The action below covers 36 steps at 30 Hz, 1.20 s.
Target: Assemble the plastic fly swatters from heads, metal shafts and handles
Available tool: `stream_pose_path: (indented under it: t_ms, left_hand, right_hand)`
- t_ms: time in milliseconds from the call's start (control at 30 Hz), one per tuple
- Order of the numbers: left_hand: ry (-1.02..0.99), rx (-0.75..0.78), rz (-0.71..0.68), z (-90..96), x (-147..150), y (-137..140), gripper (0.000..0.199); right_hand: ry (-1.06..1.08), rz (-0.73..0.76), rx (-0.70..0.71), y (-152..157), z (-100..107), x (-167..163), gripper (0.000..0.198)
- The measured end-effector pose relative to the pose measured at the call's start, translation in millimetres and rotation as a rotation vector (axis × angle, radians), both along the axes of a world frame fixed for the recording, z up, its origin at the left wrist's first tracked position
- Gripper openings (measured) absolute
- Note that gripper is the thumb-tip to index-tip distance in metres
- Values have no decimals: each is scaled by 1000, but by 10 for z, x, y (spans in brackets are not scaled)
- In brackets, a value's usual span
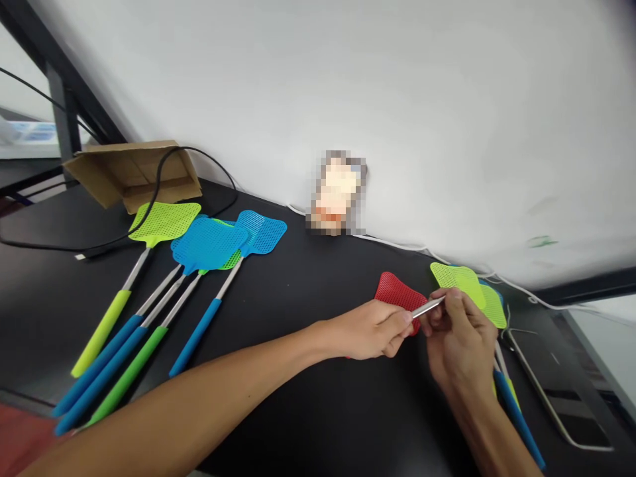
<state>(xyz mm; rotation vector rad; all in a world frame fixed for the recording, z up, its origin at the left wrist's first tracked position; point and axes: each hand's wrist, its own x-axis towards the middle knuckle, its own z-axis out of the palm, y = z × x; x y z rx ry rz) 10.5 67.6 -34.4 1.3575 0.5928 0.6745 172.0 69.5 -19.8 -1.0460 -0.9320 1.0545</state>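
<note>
A slim silver metal rod point(426, 307) spans the gap between my two hands. My left hand point(370, 329) is closed around its left end, and my right hand point(460, 338) pinches its right end. The fingers hide both rod ends, so whatever joins them cannot be made out. Behind the hands lies a red fly swatter head point(397, 291), partly covered by my left hand. Just beyond my right hand is a yellow-green fly swatter head point(454, 279), overlapping another one point(494, 308). A blue swatter handle point(519, 421) shows beside my right wrist.
Several fly swatters with blue, green and yellow handles lie at the left, including a yellow-green one point(163, 222). An open cardboard box point(159, 179) and a black cable point(158, 189) are behind them. A phone point(561, 391) lies at right. A blurred upright object point(338, 192) leans against the wall.
</note>
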Motion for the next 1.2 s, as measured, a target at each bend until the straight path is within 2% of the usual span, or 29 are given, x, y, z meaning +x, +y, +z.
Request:
stream_pose_path:
  t_ms: [100, 233, 300, 367, 467, 567, 667, 767, 833, 900, 1033, 1200]
  left_hand:
    - [-5, 23, 26, 16, -10, -3, 46]
    - [-62, -161, -10, 31, -14, 11, 40]
    - [-153, -248, -28, 30, -14, 33, 34]
    - [-267, -293, -12, 24, -17, 68, 29]
    - [-431, -344, 89, 15, -38, 143, 20]
    - [-551, -400, 207, 17, -78, 220, 10]
    - [-595, -445, 275, 32, -116, 264, 15]
    - [-594, -455, 297, 47, -125, 274, 23]
    - [-592, -454, 292, 51, -120, 274, 19]
    - [-592, -461, 288, 48, -113, 276, 14]
    - [-561, -499, 270, 38, -112, 281, 19]
    - [-519, -475, 270, 37, -109, 279, 13]
  right_hand:
    - [-1, 19, 14, -35, -21, -33, 23]
    - [-99, 77, -2, 16, -34, 29, 24]
    - [-280, 73, 9, 94, -30, 145, 29]
    - [-564, -12, 61, 183, -28, 286, 38]
    - [-1001, -135, 134, 281, -43, 438, 46]
    - [-1290, -17, 179, 298, -89, 440, 46]
    - [-1480, 114, 232, 256, -142, 363, 69]
    - [-1574, 126, 240, 221, -170, 342, 94]
    - [-1605, 109, 209, 220, -170, 370, 98]
    - [-1620, 115, 173, 230, -159, 405, 95]
    - [-1579, 167, 91, 242, -147, 436, 79]
    - [-1504, 179, 10, 219, -158, 431, 73]
